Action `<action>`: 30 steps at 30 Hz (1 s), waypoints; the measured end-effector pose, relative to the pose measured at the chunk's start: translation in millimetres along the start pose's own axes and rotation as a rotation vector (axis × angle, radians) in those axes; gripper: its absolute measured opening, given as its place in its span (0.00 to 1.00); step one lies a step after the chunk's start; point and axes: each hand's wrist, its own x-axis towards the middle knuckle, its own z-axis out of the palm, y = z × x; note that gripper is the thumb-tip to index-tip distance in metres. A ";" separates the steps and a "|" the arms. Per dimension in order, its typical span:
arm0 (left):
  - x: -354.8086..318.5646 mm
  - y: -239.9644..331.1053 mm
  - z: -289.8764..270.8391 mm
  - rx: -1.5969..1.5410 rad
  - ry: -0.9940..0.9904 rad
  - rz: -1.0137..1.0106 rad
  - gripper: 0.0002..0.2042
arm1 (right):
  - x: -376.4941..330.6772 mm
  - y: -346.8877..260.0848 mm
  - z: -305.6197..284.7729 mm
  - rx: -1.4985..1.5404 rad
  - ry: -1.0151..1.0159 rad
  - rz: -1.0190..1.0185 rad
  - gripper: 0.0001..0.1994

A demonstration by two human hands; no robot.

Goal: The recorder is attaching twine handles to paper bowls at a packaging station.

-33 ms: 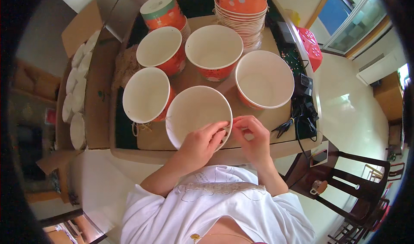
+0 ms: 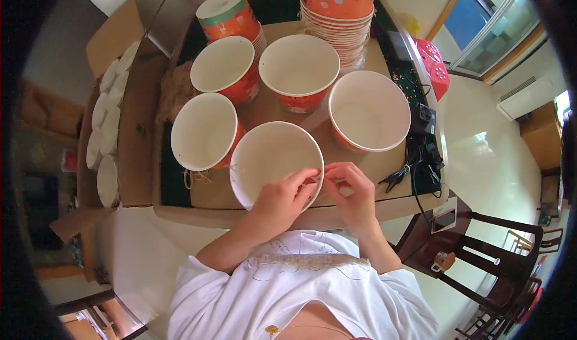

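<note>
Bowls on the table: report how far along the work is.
Done, by the look of it: four open bowls stand apart, e.g. and. In hand: the near bowl, with the left hand and right hand pinching at its rim; what they grip is too small to tell. Left: the stack is still nested.

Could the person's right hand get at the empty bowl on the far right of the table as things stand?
Probably yes. The right hand is at the rim of the nearest bowl, together with the left hand. The right-hand bowl stands just beyond it, open side up, with only bare tabletop between them.
</note>
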 end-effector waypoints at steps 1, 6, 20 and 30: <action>0.5 -2.9 3.5 -0.005 0.008 -0.003 0.12 | -2.2 4.2 0.4 -0.033 -0.024 -0.033 0.06; 3.9 -7.9 14.5 0.137 0.060 0.028 0.03 | -13.5 10.9 1.2 0.057 -0.056 0.137 0.08; 6.3 -16.3 10.9 0.029 -0.076 -0.119 0.05 | 9.8 -34.0 -18.0 -0.340 -0.189 0.070 0.06; 4.3 -16.0 8.6 0.060 -0.020 -0.095 0.10 | 17.5 -26.9 -21.6 -0.364 -0.224 0.004 0.05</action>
